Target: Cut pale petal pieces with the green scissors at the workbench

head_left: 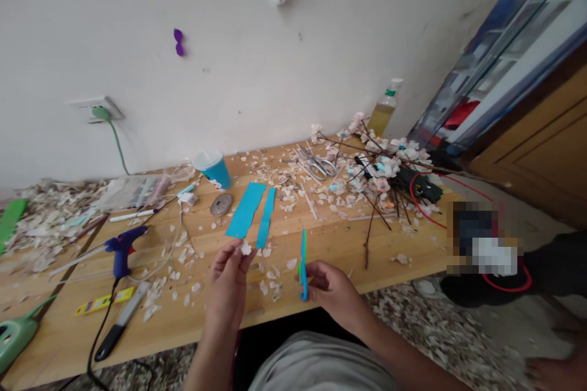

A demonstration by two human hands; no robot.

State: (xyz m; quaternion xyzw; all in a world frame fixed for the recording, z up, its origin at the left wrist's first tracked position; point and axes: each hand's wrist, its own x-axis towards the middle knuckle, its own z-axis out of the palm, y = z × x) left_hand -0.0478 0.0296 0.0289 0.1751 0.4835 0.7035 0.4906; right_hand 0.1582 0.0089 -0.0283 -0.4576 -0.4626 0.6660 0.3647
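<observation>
Pinching a white petal-like scrap (246, 248) between thumb and fingertips, the left hand (229, 275) rests low over the wooden tabletop (334, 250); the fingers of the right hand (328, 287) are curled around the handle of a pair of blue-and-green scissors (303, 269), which point away from the wearer. Whether their blades are parted cannot be told, as they are seen nearly edge-on. The scrap, at the very tips of the left fingers, is probably almost weightless, thin and easily creased or torn; a light grip at one margin would spare the rest. The scissors should be light but rigid, best held by the plastic loops. Just beyond the left fingertips lie a wide blue strip (247, 211) and a narrow blue strip (266, 218), likely soft and apt to shift at a brush of the knuckles. Edges and room: the table's front edge runs close beneath both wrists, while the barest wood lies to the right of the right fingers. Farther out on that side, flowering branches (385, 165) limit reach; well left of the left fingers, a blue glue gun (121, 250) and its cord (104, 324) do likewise
</observation>
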